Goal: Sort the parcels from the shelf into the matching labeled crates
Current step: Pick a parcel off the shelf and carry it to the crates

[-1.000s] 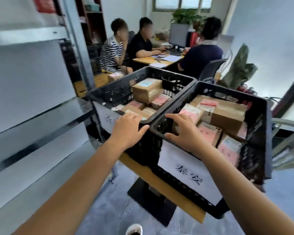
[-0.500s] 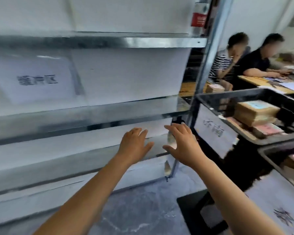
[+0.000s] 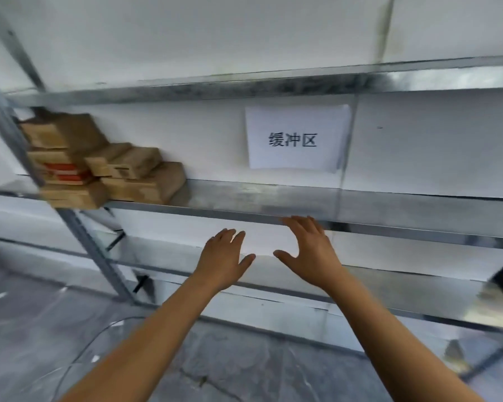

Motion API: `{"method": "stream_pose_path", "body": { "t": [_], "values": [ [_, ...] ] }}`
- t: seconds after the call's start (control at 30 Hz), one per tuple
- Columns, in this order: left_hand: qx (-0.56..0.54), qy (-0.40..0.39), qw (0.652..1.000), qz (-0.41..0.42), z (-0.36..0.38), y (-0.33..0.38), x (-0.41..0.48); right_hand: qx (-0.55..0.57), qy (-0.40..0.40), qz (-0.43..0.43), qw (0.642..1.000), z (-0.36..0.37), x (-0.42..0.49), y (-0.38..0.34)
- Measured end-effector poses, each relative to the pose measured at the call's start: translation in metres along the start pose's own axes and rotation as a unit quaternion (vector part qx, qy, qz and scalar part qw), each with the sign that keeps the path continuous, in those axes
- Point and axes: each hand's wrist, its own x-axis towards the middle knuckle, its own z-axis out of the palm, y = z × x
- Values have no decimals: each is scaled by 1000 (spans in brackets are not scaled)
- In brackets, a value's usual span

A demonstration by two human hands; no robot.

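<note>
A pile of several brown cardboard parcels sits at the left end of the metal shelf, some with red-and-white labels. My left hand and my right hand are both stretched out in front of the shelf's front edge, palms down, fingers apart, holding nothing. They are well to the right of the parcels. The crates are out of view.
A white paper sign with black characters hangs on the wall behind the shelf. A slanted grey upright stands at the left. Lower shelf boards run below my hands. A thin cable lies on the grey floor.
The view has swung left from the crates to the shelf. Both empty hands have left the crates and now reach toward the shelf edge; the parcels have come into view.
</note>
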Motion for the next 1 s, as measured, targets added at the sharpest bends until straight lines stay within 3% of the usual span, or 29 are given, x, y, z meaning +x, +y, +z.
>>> {"method": "stream_pose_path", "body": {
  "t": [0.4,0.57,0.8,1.0],
  "values": [
    [-35,-4,983,-178,2,-186,-20,108,-100,-93,985,111,111,-133],
    [-48,-7,979,-197,-1,-237,20,159,-144,-101,972,140,176,-153],
    [-22,15,980,-197,-32,-323,114,209,-129,-84,966,172,315,-181],
    [-27,56,978,-199,-48,-389,172,279,-186,-50,941,219,418,-218]
  ]
}}
